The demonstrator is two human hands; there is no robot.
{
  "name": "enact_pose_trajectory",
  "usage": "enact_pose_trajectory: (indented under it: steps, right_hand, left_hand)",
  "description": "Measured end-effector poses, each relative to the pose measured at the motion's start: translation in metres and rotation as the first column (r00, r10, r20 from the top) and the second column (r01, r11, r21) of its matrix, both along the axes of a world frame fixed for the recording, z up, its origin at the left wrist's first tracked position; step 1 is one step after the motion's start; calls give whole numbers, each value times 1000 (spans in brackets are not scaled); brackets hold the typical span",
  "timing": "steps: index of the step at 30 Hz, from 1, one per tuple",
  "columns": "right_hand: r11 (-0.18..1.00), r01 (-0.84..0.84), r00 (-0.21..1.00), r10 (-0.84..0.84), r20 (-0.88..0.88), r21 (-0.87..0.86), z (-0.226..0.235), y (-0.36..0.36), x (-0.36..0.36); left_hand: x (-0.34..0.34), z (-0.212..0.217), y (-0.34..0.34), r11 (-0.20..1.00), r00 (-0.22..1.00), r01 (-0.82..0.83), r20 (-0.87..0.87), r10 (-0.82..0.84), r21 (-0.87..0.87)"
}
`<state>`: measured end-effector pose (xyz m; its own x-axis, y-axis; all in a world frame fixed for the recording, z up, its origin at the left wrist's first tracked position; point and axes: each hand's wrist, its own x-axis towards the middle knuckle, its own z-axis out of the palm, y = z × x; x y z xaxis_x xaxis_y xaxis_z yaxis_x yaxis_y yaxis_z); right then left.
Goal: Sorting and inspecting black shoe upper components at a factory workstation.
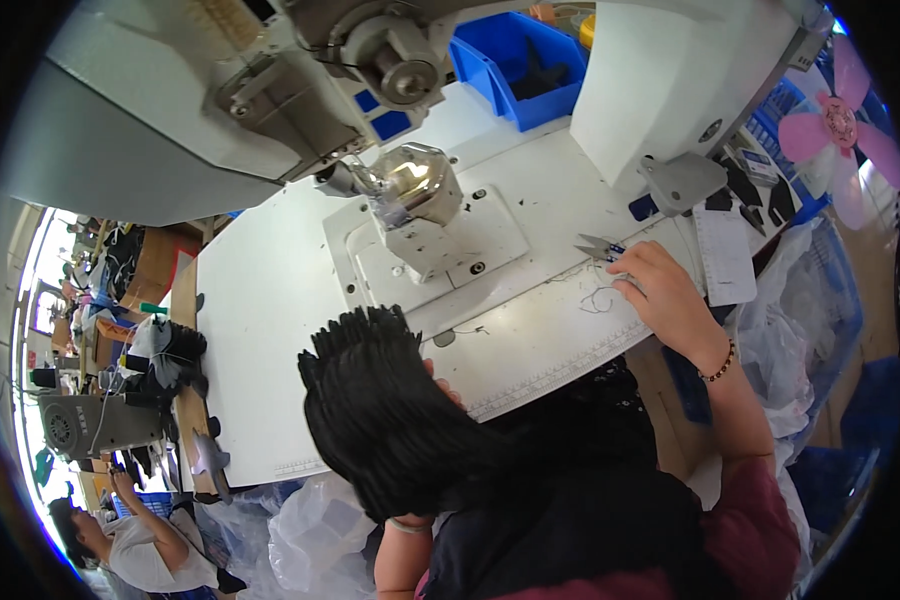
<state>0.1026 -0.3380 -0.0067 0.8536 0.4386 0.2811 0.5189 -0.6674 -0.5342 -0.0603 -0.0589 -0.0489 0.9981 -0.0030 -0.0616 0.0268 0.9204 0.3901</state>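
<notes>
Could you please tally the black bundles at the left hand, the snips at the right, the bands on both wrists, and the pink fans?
Black bundle: 1
Snips: 1
Wrist bands: 2
Pink fan: 1
Total: 5

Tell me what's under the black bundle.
Fingers of the left hand show at the right edge of the black bundle, and the wrist, with a pale band, below it. The rest of that hand and whatever else lies beneath are covered.
</notes>
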Motion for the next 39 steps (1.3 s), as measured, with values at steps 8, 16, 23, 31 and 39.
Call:
enact_pose_trajectory:
  steps: [8,16,23,31,39]
  right_hand:
    - [992,-70,992,80,94,-107,-11,-2,15]
    - [998,55,986,-59,-157,-28,-10,15,36]
    - [755,178,821,239,-518,631,-1,11,57]
    - [89,509,463,810,-359,856,0,31,40]
    - [702,-87,471,654,-592,707,86,58,3]
  left_hand:
    - [20,-13,-3,981,991,27,134,0,-194]
    - [3,-42,17,982,974,-189,-135,184,-25]
    - [12,-6,-3,882,967,-127,-142,213,454]
    - [-8,-40,21,-8,956,28,-25,291,1000]
    - [-22,68,3,770,921,-139,-204,332,623]
